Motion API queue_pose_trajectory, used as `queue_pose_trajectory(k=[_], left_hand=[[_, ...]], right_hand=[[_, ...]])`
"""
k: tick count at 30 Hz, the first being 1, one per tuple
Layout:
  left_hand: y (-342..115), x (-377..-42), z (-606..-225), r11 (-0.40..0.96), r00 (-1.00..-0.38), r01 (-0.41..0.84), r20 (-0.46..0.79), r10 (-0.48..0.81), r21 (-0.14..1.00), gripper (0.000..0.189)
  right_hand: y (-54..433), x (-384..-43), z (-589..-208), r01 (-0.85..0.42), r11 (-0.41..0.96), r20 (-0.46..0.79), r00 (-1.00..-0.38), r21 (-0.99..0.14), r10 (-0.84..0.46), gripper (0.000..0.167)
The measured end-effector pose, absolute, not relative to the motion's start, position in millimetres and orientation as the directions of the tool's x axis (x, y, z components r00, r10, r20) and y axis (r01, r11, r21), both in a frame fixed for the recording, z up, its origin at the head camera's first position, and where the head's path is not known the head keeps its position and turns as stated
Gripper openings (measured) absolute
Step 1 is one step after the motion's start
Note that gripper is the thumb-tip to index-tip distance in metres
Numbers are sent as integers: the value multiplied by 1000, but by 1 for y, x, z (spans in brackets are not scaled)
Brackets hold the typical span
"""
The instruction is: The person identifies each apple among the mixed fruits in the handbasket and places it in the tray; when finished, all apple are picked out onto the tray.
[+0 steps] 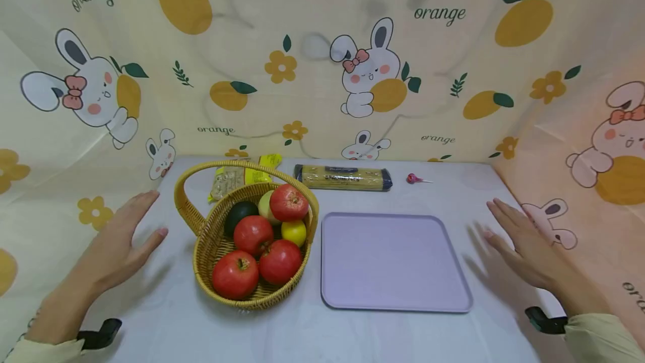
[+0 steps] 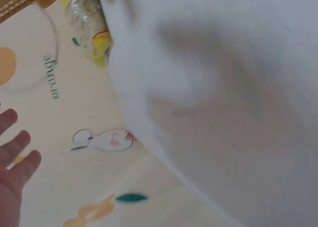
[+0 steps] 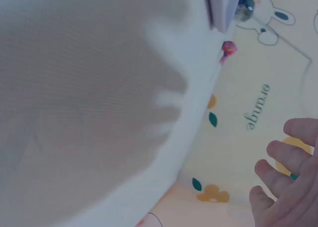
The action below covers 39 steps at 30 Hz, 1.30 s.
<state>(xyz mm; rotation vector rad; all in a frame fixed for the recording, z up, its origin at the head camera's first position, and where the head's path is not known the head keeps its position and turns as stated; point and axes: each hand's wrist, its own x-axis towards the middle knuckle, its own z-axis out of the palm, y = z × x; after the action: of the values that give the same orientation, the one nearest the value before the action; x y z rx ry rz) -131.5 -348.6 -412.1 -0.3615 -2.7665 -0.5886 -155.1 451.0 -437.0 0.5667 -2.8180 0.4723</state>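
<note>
My left hand (image 1: pixel 118 245) is held up to the left of a wicker basket (image 1: pixel 201 265), its fingers extended and touching nothing. Inside the basket lie several red pomegranate-like fruits (image 1: pixel 234 274), a yellow lemon-like fruit (image 1: pixel 294 232), a dark oval fruit (image 1: pixel 239 216) and a pale yellow-green one (image 1: pixel 267 206), partly hidden. A flat lilac tray (image 1: pixel 395 262) lies right of the basket with nothing on it. Beyond the tray's right side hovers my right hand (image 1: pixel 529 251), fingers straight, holding nothing. Both hands also show at the edges of their wrist views.
Behind the basket lies a yellow-and-clear food packet (image 1: pixel 233 181), partly covered by the basket's handle. A long pack of spaghetti (image 1: pixel 344 177) and a red-wrapped lollipop (image 1: pixel 414 178) lie along the table's back edge. Patterned cloth (image 1: pixel 307 88) encloses the back and sides.
</note>
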Motion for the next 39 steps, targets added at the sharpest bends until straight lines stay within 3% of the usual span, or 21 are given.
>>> queue_pose_trajectory(k=[7,15,21,29,39], left_hand=[[-349,-101,-396,879,-924,266,365,114,397,88],[-323,-79,-381,790,-851,433,486,199,434,94],[-292,-74,-365,716,-873,441,444,201,542,91],[-257,-91,-353,627,-860,505,410,305,593,87],[-223,-146,-354,551,-839,538,336,429,639,78]], right_hand=[[448,-147,-421,-418,866,298,-893,-273,-338,76],[446,-141,-413,-431,862,317,-884,-265,-345,73],[440,-142,-410,-456,856,328,-869,-243,-370,72],[428,-143,-411,-444,846,323,-880,-296,-349,71],[416,-149,-422,-448,808,337,-882,-382,-329,72]])
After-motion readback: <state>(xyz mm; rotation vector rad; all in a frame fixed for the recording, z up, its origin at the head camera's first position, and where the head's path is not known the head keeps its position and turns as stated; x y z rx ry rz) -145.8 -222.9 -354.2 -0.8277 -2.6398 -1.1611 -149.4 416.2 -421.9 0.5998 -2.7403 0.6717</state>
